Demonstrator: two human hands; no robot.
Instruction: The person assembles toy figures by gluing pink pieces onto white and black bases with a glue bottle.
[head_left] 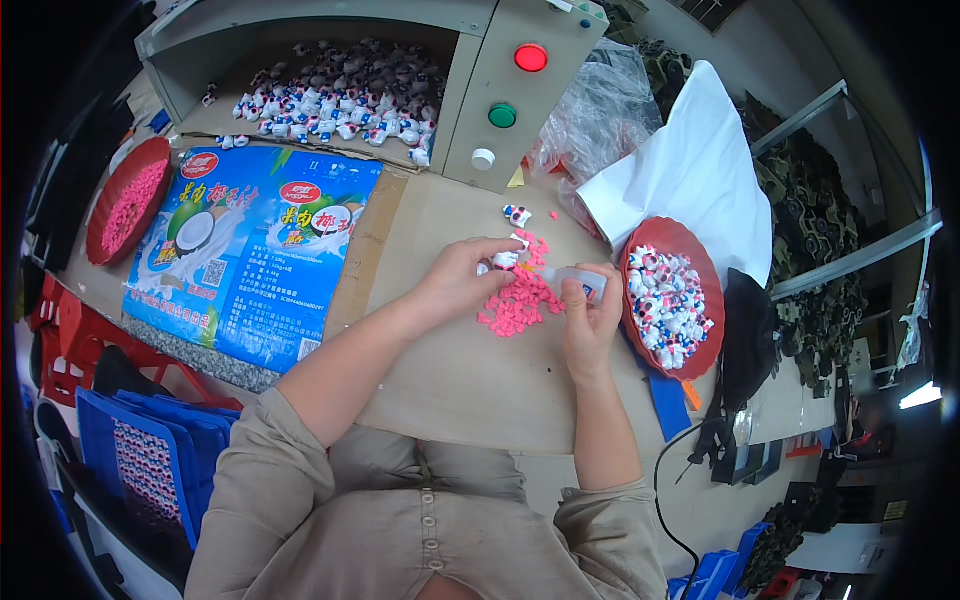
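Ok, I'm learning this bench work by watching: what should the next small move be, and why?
Perhaps give the small bottle a light squeeze at the white figure: the right hand holds the bottle aimed at that figure, which the left hand pinches beside the pink pieces. I can't tell whether bottle and figure touch.

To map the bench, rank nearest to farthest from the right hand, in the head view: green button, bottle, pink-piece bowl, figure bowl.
1. Bottle, in the right hand.
2. Figure bowl, just to the right.
3. Green button, ahead, on the machine.
4. Pink-piece bowl, far left.
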